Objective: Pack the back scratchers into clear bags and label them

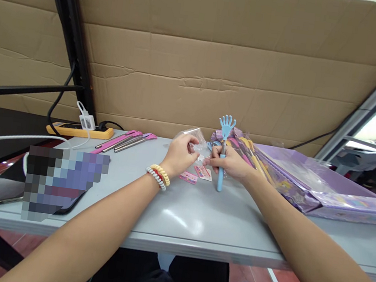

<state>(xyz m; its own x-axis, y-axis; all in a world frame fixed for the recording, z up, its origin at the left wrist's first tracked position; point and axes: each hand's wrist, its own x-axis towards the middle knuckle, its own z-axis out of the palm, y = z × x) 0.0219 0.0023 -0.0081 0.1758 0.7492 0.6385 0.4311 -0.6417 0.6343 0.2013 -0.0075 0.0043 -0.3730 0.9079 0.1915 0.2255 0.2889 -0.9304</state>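
My right hand [228, 161] is closed around a light blue back scratcher [226, 130], held upright with its small hand-shaped head on top and its blue handle end below my fingers. My left hand [182, 152] pinches a clear plastic bag [198, 137], left of the scratcher. Below and between my hands, small pink printed cards [203, 172] lie on the grey table [178, 218]. Just behind my right hand, part of another blue hand-shaped head shows.
A purple box [341, 212] holding packaged yellow and pink scratchers [255, 157] stands at right. Several pink and metal scratchers [125, 142] lie at left, near a yellow power strip [80, 130] with cables. Phones [0, 188] sit at the left edge; cardboard [218, 66] backs the table.
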